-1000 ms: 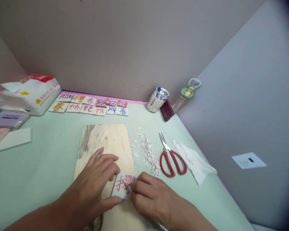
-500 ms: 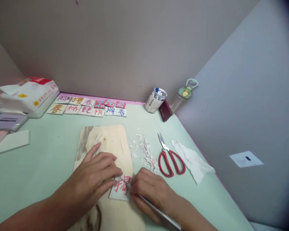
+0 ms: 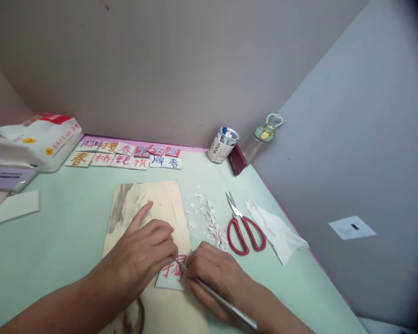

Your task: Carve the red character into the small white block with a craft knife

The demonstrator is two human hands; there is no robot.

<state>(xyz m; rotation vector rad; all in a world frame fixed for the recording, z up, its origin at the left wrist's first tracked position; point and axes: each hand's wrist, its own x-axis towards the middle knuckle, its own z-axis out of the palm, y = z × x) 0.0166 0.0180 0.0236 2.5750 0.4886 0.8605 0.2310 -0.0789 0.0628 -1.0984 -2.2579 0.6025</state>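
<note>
My right hand is closed around a slim silver craft knife, its handle slanting down to the right. The blade tip touches a thin white square block with a red handwritten character. My left hand lies across the wooden board, its bent fingertips holding the block's upper left edge close to the blade. One of its fingers stretches away over the wood. The block lies flat near the board's right edge, partly covered by both hands. White shavings are scattered to the right of the board.
Red-handled scissors and a crumpled tissue lie at right. Lettered squares line the back, near a tissue pack. A can, a dark red box and a bottle stand behind. Blank block at left.
My left fingers have shifted slightly toward the knife tip, and the stretched finger reaches a little further. The knife tip has moved slightly up and left on the character. The view has shifted slightly.
</note>
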